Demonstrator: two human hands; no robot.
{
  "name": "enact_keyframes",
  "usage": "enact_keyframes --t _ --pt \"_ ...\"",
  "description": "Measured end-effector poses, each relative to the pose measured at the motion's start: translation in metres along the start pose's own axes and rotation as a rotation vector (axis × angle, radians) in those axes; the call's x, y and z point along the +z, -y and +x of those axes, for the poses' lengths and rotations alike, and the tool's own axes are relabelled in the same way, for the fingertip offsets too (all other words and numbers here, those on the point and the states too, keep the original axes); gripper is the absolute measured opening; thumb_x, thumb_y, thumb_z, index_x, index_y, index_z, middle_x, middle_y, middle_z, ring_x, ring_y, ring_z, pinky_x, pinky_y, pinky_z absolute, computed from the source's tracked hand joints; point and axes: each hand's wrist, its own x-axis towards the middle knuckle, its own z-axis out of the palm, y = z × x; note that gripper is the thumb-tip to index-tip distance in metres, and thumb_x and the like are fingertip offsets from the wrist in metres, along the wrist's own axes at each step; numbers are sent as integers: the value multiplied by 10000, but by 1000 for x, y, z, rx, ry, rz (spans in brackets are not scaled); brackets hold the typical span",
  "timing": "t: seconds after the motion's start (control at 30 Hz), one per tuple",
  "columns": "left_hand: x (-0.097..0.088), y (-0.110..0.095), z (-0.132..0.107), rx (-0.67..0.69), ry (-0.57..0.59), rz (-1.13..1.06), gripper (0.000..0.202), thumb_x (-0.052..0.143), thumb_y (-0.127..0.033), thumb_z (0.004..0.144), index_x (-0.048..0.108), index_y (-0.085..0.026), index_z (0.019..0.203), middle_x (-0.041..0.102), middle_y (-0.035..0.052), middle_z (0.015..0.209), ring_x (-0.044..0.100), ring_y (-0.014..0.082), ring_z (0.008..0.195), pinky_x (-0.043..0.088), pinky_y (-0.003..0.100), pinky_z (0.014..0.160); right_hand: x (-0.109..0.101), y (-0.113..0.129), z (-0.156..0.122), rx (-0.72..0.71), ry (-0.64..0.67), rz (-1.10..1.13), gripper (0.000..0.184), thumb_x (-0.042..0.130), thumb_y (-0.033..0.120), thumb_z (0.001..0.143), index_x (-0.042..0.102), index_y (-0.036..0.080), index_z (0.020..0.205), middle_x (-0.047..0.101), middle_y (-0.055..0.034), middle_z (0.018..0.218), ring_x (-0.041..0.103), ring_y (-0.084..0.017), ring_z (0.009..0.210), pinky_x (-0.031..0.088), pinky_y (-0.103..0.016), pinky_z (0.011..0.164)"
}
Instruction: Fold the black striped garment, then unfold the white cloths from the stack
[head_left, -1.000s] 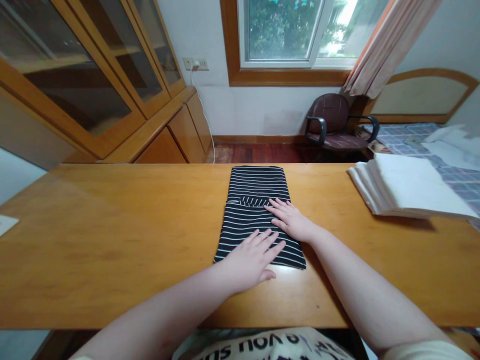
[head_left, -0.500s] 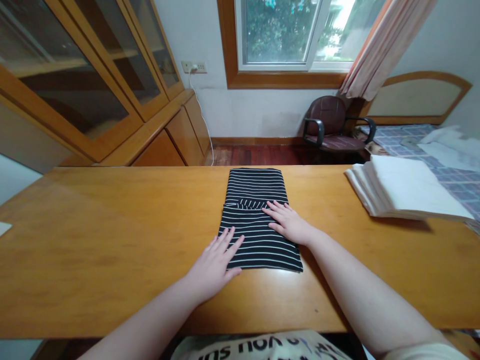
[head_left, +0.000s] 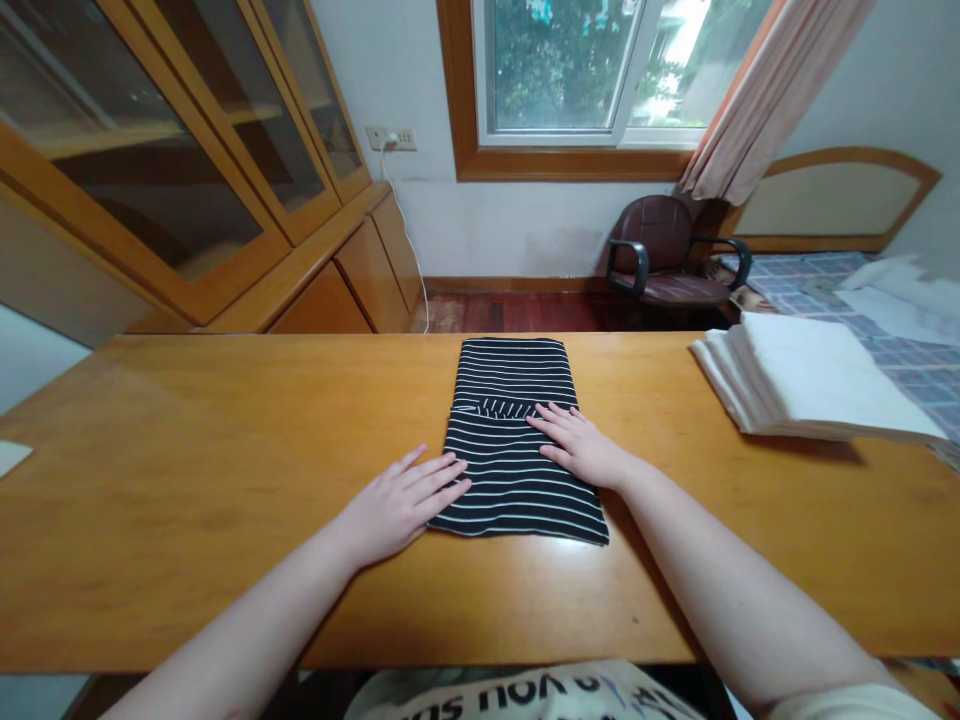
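Both hands open, palms down, nothing gripped: R hand flat w/ fingers on folded black-and-white striped garment, L hand fingertips on its left edge, garment mid-table, nr far edge.

A stack of folded white cloths lies on the right of the wooden table, and a slip of white paper sits at its left edge. Beyond the table, a glass-fronted wooden cabinet stands on the left, with a white cord running down from a wall socket. A dark leather armchair stands far right beneath a curtained window, beside a bed with a checked sheet.
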Motion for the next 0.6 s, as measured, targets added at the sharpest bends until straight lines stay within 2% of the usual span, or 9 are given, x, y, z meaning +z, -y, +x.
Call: enact_keyframes --t 0.17,0.33,0.47,0.6 --pt "8 24 28 6 -25 -45 604 418 -97 826 346 -272 1400 387 44 1440 279 201 1368 129 474 1141 1 -2 1 3 3 5 553 313 540 922 303 321 1430 206 4 1510 140 -222 1400 134 -490 1128" --pt "17 47 65 66 -67 -160 434 417 -235 894 467 -289 1321 463 27 1385 322 203 1347 130 479 1136 -1 0 -1 7 5 13 551 303 539 925 304 318 1430 205 5 1510 135 -216 1401 128 -482 1130" --pt "18 49 82 132 -89 -342 346 460 -302 884 576 -301 1211 587 12 1259 443 171 1269 164 421 1142 -3 -1 -1 -2 13 47 547 327 532 922 315 317 1425 206 0 1510 130 -212 1402 126 -478 1132" --pt "16 42 81 60 -89 -534 316 463 -296 877 626 -287 1148 633 7 1196 537 155 1172 295 354 1094 -6 -5 -2 -29 43 92 563 355 546 909 320 319 1422 207 -2 1509 131 -218 1402 122 -482 1134"
